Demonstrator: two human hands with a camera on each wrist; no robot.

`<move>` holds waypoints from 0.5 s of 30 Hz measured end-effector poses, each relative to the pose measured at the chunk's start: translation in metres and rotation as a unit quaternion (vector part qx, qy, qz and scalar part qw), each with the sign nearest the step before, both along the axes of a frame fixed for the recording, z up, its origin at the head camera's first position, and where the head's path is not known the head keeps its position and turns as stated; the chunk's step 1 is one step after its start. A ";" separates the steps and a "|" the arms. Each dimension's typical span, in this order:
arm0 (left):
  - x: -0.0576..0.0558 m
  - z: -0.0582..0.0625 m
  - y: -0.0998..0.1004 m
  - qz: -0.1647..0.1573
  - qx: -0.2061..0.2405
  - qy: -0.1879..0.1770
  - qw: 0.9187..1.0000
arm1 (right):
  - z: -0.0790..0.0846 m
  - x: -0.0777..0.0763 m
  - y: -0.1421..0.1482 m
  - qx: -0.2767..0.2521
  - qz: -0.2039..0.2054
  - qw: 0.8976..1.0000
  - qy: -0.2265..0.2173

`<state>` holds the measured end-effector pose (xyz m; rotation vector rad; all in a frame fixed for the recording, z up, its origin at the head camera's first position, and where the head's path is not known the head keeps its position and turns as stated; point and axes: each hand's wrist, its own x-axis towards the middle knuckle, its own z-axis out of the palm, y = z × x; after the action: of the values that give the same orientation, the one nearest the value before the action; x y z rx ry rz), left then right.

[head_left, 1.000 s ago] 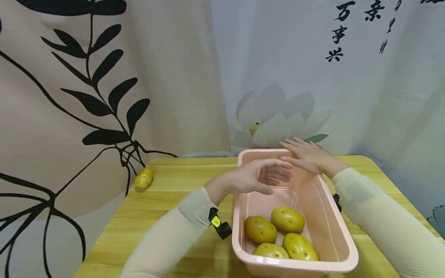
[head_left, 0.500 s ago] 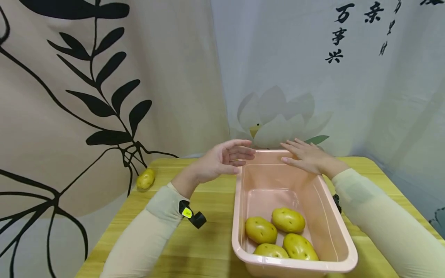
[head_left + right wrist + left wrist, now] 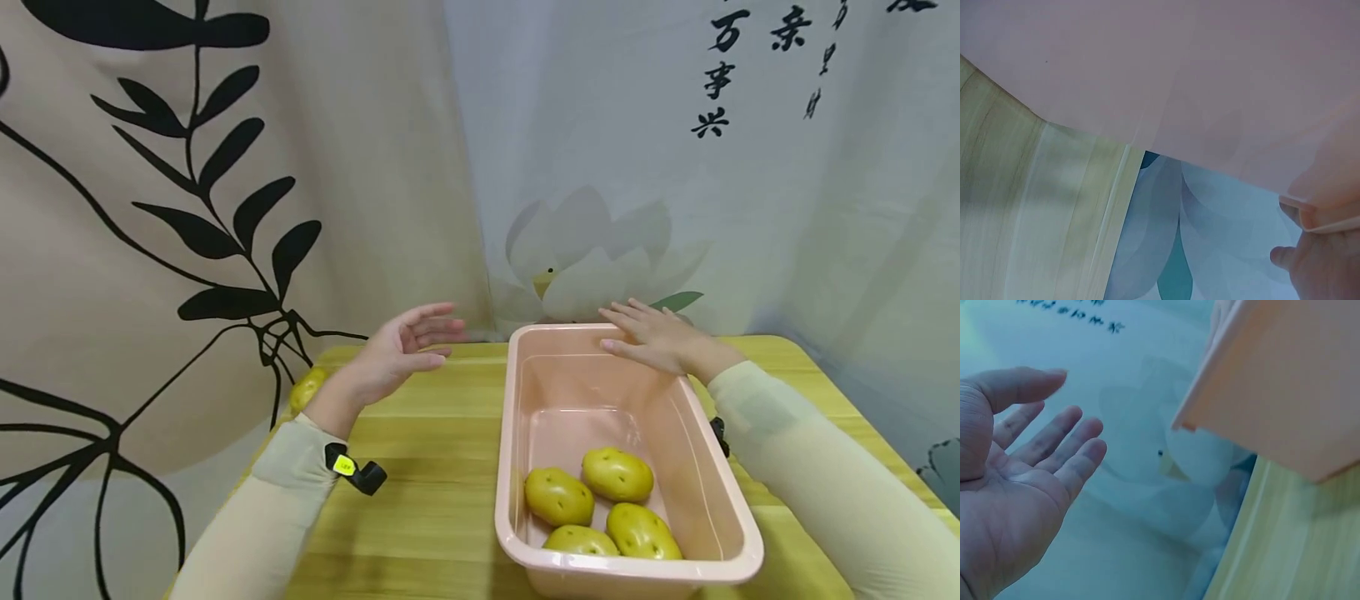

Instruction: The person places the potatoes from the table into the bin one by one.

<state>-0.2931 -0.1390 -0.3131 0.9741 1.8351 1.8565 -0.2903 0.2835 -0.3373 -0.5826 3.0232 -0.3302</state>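
Observation:
My left hand (image 3: 390, 350) hangs in the air over the far left of the table, fingers relaxed and nothing in them; the left wrist view shows its palm (image 3: 1016, 506). Just behind its wrist, a yellow potato (image 3: 306, 390) lies at the table's left edge, partly hidden. To the right stands a pink plastic tub (image 3: 504, 467) with several yellow potatoes (image 3: 558, 497) gathered at its near end. My right hand (image 3: 660, 337) rests on the tub's far right corner with its fingers extended; in the right wrist view a few fingertips (image 3: 1283, 256) show past the rim.
The tub stands on a wood-grain table (image 3: 420, 467). Behind the table hangs a printed cloth (image 3: 390, 167) with leaves, a flower and writing. The table's left edge lies close to the loose potato.
My left hand has moved left, from above the tub to near the potato at the table's edge, which it now partly covers. The right hand stays on the tub's corner.

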 end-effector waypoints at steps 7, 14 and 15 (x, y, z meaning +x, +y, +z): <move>-0.001 -0.008 -0.024 0.049 -0.054 0.031 0.997 | 0.000 0.002 0.000 -0.004 0.002 1.000 0.002; -0.001 -0.011 -0.038 0.086 -0.108 0.070 0.988 | 0.001 0.002 0.002 0.001 0.007 1.000 0.000; -0.002 -0.011 -0.039 0.094 -0.118 0.076 0.986 | 0.000 0.002 0.002 0.003 0.007 1.000 0.000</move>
<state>-0.2948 -0.1784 -0.3243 0.9054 2.2473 1.6539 -0.2882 0.2853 -0.3369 -0.6037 3.0176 -0.3200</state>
